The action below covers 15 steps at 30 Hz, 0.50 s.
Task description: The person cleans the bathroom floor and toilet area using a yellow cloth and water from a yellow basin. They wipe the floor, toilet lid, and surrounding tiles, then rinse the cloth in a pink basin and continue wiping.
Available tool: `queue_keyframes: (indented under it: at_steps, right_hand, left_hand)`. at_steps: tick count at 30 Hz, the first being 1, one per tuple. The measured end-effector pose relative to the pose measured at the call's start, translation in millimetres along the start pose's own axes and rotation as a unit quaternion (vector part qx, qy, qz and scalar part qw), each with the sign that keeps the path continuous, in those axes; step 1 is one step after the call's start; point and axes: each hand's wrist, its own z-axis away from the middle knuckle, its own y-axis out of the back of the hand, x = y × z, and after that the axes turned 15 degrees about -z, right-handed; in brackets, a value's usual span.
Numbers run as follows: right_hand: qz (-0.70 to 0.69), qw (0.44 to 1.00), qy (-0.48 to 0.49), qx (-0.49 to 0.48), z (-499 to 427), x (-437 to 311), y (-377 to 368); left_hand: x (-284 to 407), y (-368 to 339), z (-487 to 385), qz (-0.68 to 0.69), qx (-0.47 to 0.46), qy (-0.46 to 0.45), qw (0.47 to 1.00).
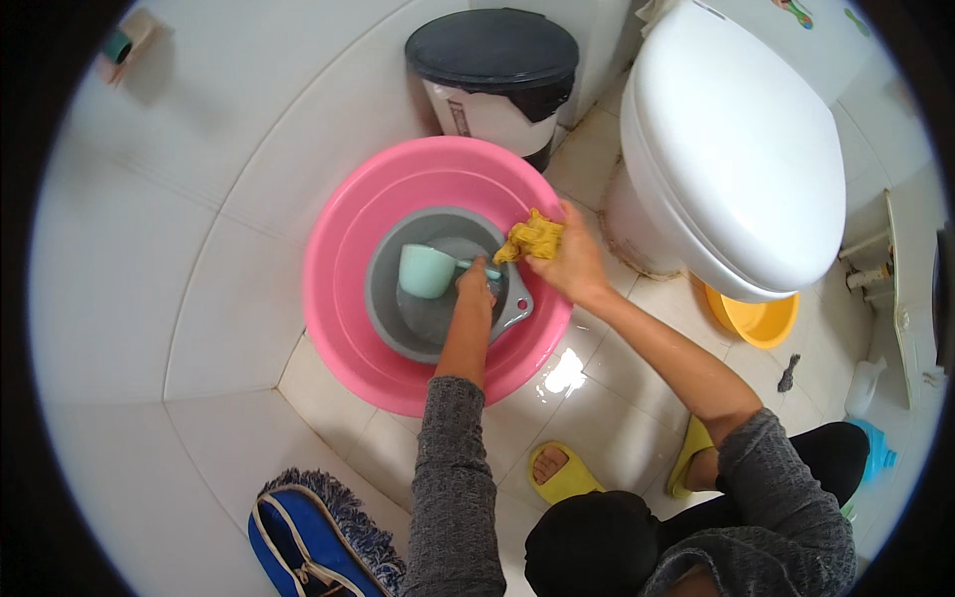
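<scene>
My left hand [476, 283] grips the handle of a mint-green plastic dipper [427, 272], whose cup lies tilted over the grey plastic basin [388, 328]. Water seems to cover the bottom of that basin. It stands inside a larger pink plastic tub [339, 246] on the tiled floor, its own looped handle pointing right. A crumpled yellow cloth [536, 236] is bunched in my right hand [578, 257], at the tub's right rim. Part of the dipper's handle is hidden by my left fingers.
Behind the tub stands a pedal bin [492, 48] with a black lid. A white toilet [739, 142] is at the right, with a yellow basin [768, 321] below it. Water puddles [565, 373] on the tiles. A blue mop head [313, 541] lies at the lower left.
</scene>
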Motion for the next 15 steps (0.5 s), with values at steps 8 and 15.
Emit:
queue_keyframes:
  at_steps: [8, 15]
  right_hand:
    - [-0.198, 0.875, -0.413, -0.156, -30, 0, -54]
    - [-0.046, 0.869, -0.41, -0.275, -13, 27, -60]
  left_hand:
    - [10, 9, -17, -0.033, 0.004, 0.018, 0.999]
    - [-2, -15, 3, -0.031, 0.137, -0.092, 0.986]
